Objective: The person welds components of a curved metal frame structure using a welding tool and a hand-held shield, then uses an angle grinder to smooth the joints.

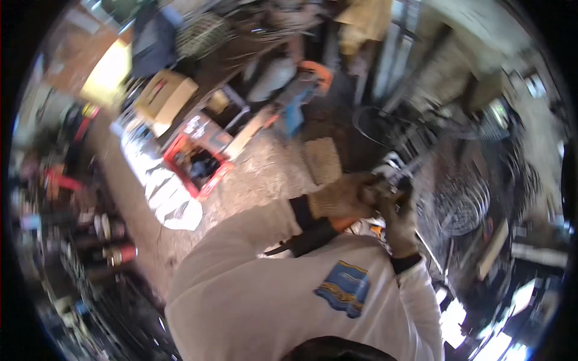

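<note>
Both of my hands wear brown work gloves and meet in front of my body, to the right of centre. My left hand (343, 197) reaches across with its fingers curled at the right hand. My right hand (400, 225) points away from me, its fingers bent in beside the left ones. Whatever lies between the fingers is hidden and blurred. Just beyond the fingertips is a shiny metal part (392, 167). Under my left wrist lies a black tool body with an orange end (342, 224); its kind does not show clearly.
A red crate (201, 195) holding dark items stands on the floor at left, near a cardboard box (165, 96) and a white sack (174, 207). Coiled wire (463, 207) lies at right beside a wooden plank (494, 249). Cluttered shelves (78, 240) line the left side.
</note>
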Tool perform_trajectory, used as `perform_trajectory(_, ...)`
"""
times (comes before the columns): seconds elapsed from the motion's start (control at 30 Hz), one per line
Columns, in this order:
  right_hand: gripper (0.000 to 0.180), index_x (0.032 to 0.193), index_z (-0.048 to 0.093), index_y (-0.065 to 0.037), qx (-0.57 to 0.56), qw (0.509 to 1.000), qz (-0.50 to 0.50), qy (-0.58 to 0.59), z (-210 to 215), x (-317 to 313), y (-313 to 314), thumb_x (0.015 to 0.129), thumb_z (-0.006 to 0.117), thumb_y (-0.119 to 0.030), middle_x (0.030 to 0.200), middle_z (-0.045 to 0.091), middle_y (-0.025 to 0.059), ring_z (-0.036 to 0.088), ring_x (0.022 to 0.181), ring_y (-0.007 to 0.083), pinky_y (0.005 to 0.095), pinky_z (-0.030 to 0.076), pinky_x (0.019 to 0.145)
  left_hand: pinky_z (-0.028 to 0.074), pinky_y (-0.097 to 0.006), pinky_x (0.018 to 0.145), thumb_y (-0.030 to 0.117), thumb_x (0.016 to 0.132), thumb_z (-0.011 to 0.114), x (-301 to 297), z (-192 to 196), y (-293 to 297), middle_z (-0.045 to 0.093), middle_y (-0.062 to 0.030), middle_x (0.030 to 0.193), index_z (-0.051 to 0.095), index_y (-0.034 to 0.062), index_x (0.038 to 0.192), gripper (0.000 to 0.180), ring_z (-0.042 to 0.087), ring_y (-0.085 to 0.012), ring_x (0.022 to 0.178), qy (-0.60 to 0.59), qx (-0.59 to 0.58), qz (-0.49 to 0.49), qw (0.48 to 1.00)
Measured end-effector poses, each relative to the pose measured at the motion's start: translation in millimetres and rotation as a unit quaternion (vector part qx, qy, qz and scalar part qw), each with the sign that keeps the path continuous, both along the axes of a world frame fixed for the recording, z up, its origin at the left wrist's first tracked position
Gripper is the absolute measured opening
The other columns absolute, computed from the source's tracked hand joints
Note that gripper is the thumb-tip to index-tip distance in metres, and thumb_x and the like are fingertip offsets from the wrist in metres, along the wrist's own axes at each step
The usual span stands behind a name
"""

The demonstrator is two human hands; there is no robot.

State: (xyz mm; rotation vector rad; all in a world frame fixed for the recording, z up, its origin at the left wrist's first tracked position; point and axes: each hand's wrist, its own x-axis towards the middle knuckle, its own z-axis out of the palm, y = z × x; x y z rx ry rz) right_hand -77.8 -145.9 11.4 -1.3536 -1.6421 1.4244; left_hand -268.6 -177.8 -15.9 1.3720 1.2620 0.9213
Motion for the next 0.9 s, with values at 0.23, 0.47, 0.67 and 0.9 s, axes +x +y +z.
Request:
perform_trajectory(0.23, 0.129, 0.158, 0.009, 0.004, 0.080, 0.992, 0.008, 0.100, -21, 8, 3, 0.072, 0.091, -0.047, 0.143, 0.048, 0.0291, 0.047, 0.137, 0.0342, 0.0406, 0.040, 0.113, 0.044, -0.038, 0.111, 0.010, 0.067, 0.082, -18, -9, 21, 0.052, -0.0143, 0.142, 0.039, -0.0008, 0.148, 0.092, 0.052, -0.0242, 0.130, -0.142, -0.104, -0.042, 0.983)
perform_trajectory(0.47, 0.100, 0.154, 0.031, -0.003, 0.005, 0.985, 0.156, 0.067, -20, 31, -14, 0.081, 0.082, -0.049, 0.143, 0.054, 0.0170, 0.050, 0.133, 0.0269, 0.0404, 0.043, 0.110, 0.055, -0.045, 0.095, 0.016, 0.077, 0.080, -5, 48, 77, 0.062, -0.0190, 0.126, 0.050, -0.0018, 0.138, 0.070, 0.064, -0.0342, 0.111, -0.265, -0.052, -0.012, 0.963)
perform_trajectory(0.67, 0.096, 0.145, 0.041, -0.001, 0.049, 0.939, 0.084, 0.331, 37, 20, -14, 0.070, 0.090, -0.035, 0.123, 0.066, 0.0149, 0.063, 0.114, 0.0238, 0.0392, 0.052, 0.100, 0.051, -0.041, 0.099, 0.021, 0.088, 0.070, 39, 101, 144, 0.051, -0.0177, 0.140, 0.041, -0.0036, 0.145, 0.068, 0.058, -0.0299, 0.119, -0.430, 0.062, -0.126, 0.892)
perform_trajectory(0.9, 0.098, 0.143, 0.044, 0.000, 0.140, 0.950, -0.270, 0.074, 43, 75, -54, 0.059, 0.087, -0.026, 0.120, 0.068, 0.0230, 0.068, 0.111, 0.0352, 0.0407, 0.054, 0.097, 0.045, -0.035, 0.109, 0.030, 0.096, 0.066, 142, 74, 125, 0.042, -0.0130, 0.154, 0.034, -0.0022, 0.152, 0.073, 0.051, -0.0209, 0.133, -0.329, 0.054, -0.262, 0.905)
